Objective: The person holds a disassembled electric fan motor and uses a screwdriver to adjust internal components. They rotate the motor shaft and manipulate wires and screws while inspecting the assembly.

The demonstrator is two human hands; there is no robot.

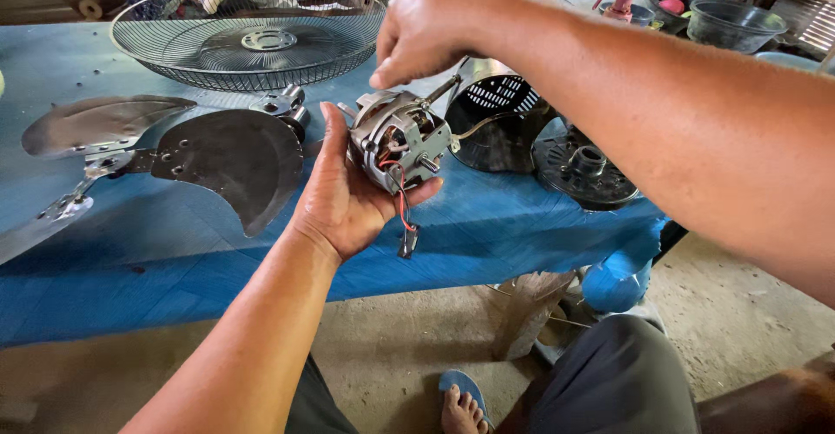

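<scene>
My left hand point(344, 195) cradles a small grey fan motor point(402, 143) with copper windings showing, held just above the front of a blue table point(130, 251). Red and black wires point(403, 212) hang from the motor and end in a small black connector. My right hand point(426, 34) comes in from the upper right, its fingers pinched on the motor's thin metal shaft point(442, 90) that sticks up and to the right.
A metal fan blade point(222, 151) lies on the table left of the motor. A wire fan guard point(248, 34) sits at the back. Black plastic motor housing parts point(500, 125) point(584, 169) rest on the right. Dark bowls point(732, 23) stand far right. My foot in a sandal point(461, 403) is on the concrete floor.
</scene>
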